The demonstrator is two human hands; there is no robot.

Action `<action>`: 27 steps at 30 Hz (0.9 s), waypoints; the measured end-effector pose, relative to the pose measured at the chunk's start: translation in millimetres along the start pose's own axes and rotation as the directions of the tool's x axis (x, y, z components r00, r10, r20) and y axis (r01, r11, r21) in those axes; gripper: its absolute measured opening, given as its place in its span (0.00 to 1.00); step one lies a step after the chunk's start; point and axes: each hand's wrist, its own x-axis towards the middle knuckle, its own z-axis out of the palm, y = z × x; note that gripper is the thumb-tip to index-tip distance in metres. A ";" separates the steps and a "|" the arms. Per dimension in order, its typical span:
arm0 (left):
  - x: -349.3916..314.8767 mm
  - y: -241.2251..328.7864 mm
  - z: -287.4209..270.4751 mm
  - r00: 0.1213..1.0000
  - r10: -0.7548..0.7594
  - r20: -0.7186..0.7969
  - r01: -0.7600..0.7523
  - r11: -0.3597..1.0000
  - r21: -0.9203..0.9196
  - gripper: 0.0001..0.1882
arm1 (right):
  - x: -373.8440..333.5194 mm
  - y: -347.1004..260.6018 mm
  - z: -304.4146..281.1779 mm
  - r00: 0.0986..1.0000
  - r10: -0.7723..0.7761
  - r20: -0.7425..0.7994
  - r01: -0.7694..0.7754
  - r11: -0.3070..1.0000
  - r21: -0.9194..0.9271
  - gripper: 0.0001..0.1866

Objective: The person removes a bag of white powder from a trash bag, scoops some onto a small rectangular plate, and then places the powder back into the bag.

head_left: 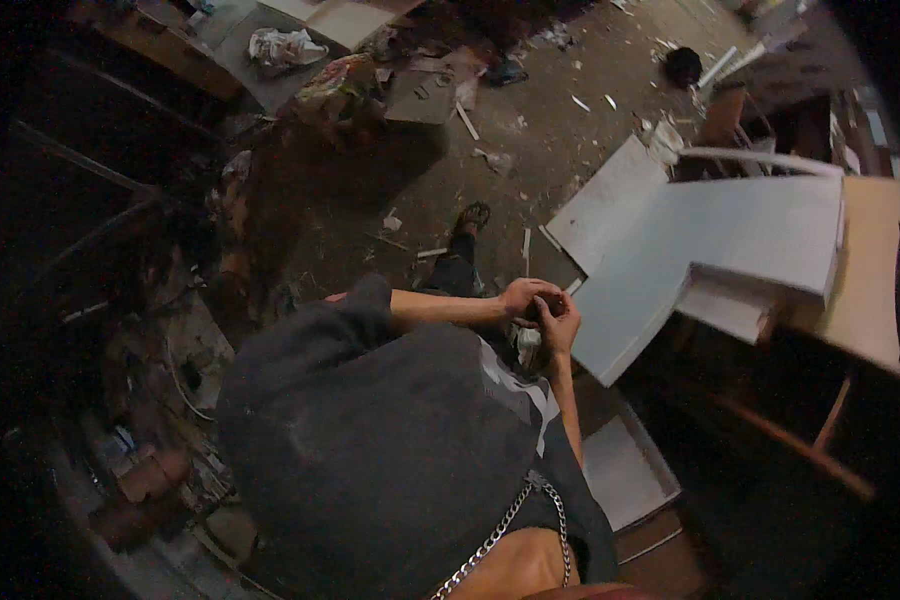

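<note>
Messy floor (550, 130), scraps (496, 160) everywhere. Pale panel (635, 270) sits just right of the right hand (563, 324), which meets the left hand (519, 297); both half-curled, can't tell if they're gripping anything. Shallow white box (625, 472) near the right forearm (565, 395).

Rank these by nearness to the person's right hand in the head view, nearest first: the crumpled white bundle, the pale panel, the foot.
1. Pale panel: just right of the right hand.
2. Foot: ahead and left, down on the floor.
3. Crumpled white bundle: far upper left.
</note>
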 end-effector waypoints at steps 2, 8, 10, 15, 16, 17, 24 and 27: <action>49.3 6.7 -31.8 0.939 -0.197 -0.280 0.169 0.978 -0.122 0.16 | 62.7 -18.9 16.1 0.999 -0.049 0.022 0.053 0.945 -0.324 0.10; 165.1 47.3 -137.9 0.507 -0.512 -0.694 0.530 0.820 -0.218 0.18 | 203.7 -72.6 95.3 0.988 -0.156 0.020 0.150 0.895 -0.421 0.09; 192.2 50.3 -173.1 0.591 -0.655 -0.471 0.485 0.755 -0.441 0.18 | 243.3 -75.9 97.2 0.978 -0.206 0.037 0.199 0.864 -0.462 0.10; 259.0 67.0 -238.7 0.756 -0.650 -0.072 0.479 0.625 -0.616 0.22 | 332.0 -98.8 91.7 0.990 -0.019 0.136 0.045 0.981 -0.188 0.12; 272.2 65.4 -249.2 0.756 -0.652 -0.053 0.498 0.625 -0.601 0.22 | 350.3 -101.6 85.3 0.993 -0.026 0.111 0.045 0.983 -0.178 0.12; 297.0 81.6 -252.0 0.715 -0.699 0.019 0.565 0.562 -0.605 0.24 | 369.3 -103.5 67.4 0.994 0.009 0.112 0.012 0.982 -0.187 0.12; 426.8 101.5 -309.3 0.707 -0.705 0.057 0.593 0.547 -0.591 0.34 | 495.2 -154.4 11.8 0.999 0.039 0.021 -0.039 0.999 -0.015 0.12; 486.4 72.4 -308.4 0.705 -0.707 -0.058 0.530 0.579 -0.619 0.35 | 541.7 -133.1 -34.6 0.995 0.081 -0.056 -0.077 0.994 0.073 0.13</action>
